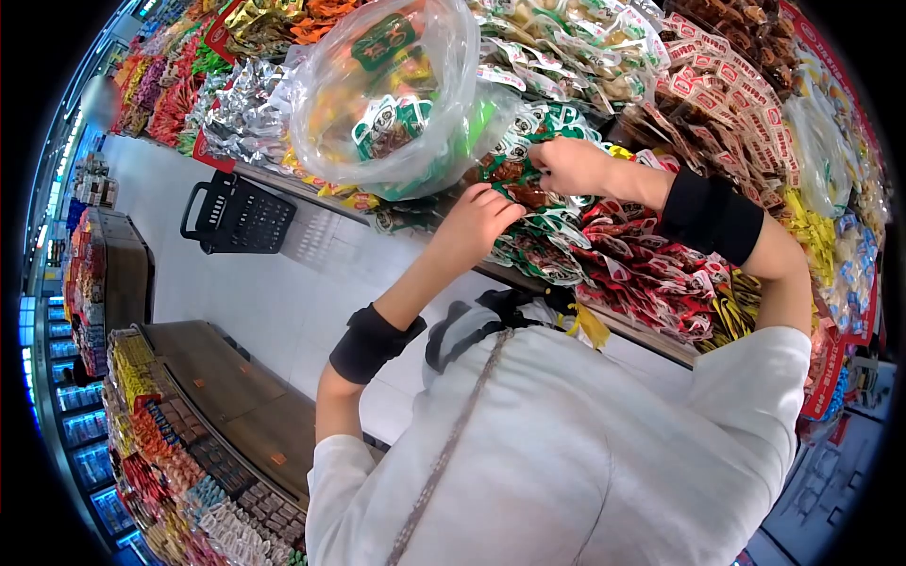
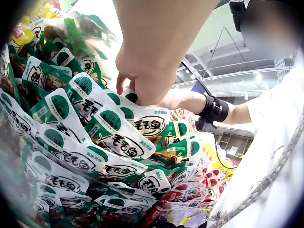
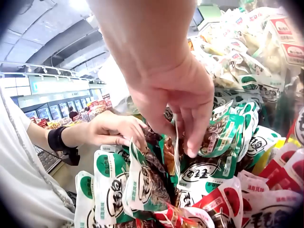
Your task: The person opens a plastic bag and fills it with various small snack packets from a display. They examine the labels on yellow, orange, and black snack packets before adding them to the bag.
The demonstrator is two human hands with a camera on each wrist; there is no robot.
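Both hands are over a bin of green-and-white snack packets with dark food inside. My right hand reaches down among them and pinches one upright packet by its edge between thumb and fingers. My left hand is close beside it, at the front of the row, with curled fingers at the top corner of another green-and-white packet. The left fingertips are partly hidden in the left wrist view. A large clear plastic bag stands open on the bin beyond the left hand, holding green-and-white and yellow packets.
Red packets lie right of the green ones, with pale packets behind. A black shopping basket sits on the floor at the left. Another display counter stands at lower left. The bin's front edge is by the body.
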